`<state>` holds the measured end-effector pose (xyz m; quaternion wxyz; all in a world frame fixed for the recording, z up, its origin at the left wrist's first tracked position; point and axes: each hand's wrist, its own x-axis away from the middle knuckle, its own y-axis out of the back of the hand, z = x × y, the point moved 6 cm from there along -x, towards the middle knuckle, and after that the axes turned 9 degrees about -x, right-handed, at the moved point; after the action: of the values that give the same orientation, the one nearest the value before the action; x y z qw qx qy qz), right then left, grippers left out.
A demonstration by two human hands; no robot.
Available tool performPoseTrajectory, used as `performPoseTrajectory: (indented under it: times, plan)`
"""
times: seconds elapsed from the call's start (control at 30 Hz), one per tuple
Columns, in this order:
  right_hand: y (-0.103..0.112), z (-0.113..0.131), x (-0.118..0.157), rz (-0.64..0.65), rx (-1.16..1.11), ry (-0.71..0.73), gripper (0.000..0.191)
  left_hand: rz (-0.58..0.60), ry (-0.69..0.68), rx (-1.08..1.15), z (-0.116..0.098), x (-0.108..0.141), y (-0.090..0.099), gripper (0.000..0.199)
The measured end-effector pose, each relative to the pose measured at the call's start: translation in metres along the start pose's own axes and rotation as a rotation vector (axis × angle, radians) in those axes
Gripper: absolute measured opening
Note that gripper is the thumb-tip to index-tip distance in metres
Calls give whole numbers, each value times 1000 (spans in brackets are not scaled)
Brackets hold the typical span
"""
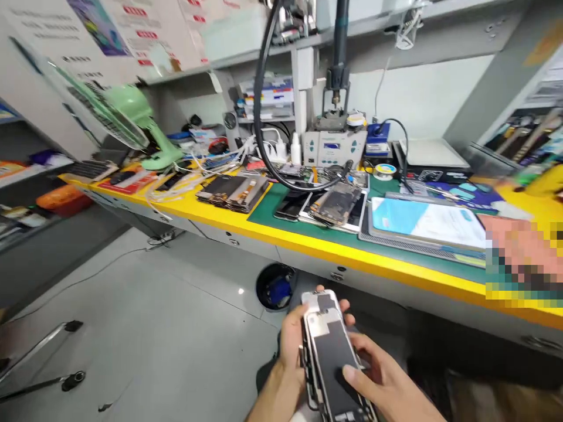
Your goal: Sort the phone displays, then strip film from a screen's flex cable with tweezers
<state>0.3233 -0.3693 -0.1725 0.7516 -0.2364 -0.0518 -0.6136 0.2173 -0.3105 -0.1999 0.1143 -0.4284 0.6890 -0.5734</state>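
Low in front of the bench, over my lap, I hold a small stack of phone screens (pixel 334 357), their dark-backed inner sides facing up. My left hand (pixel 291 337) is wrapped round the stack from the left, and its fingertips show past the far and right edges. On the right, my right hand (pixel 385 378) grips the top screen, its thumb flat on the black backing and its fingers at the side edge. A second screen with a white top end (pixel 310 302) sticks out beyond the top one. The lower ends run out of view.
The yellow-edged bench (pixel 308 250) carries a pile of phone screens (pixel 233 192), loose phone parts (pixel 336 205) and a blue-and-white flat box (pixel 422 221). Behind stand a grey soldering station (pixel 335 147) and a green fan (pixel 153 132). A black bin (pixel 264 288) sits on the floor.
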Motion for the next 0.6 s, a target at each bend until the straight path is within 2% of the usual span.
performPoseTrajectory:
  times: [0.13,0.3,0.5,0.6]
  plan:
    - [11,-10,5,-178,56,-2,45,-80,44,30,3,-1,3,33]
    - [21,-20,15,-356,152,-45,36,-173,50,13,6,2,1,43]
    - [27,-22,16,-391,61,-107,30,-229,60,22,7,3,8,50]
    - [31,-23,12,-425,-37,-136,29,-227,81,35,9,3,10,46]
